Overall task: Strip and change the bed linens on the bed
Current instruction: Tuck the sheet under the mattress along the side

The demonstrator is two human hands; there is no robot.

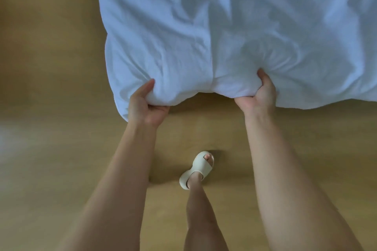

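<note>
Left hand point(147, 106) and right hand point(260, 96) each grip bunched near edge of white padded cloth duvet point(234, 26); its bulk extends away ahead.

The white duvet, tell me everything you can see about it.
The white duvet is a soft, puffy spread of plain white cloth, creased all over, filling the upper part of the view and running out of frame at the top and right. Its near edge is bunched where the left hand and the right hand grip it, thumbs on top, with folds fanning out from each grip. Its left corner is rounded, and the tan floor shows beyond it. Whether a bed lies underneath cannot be seen.
</note>
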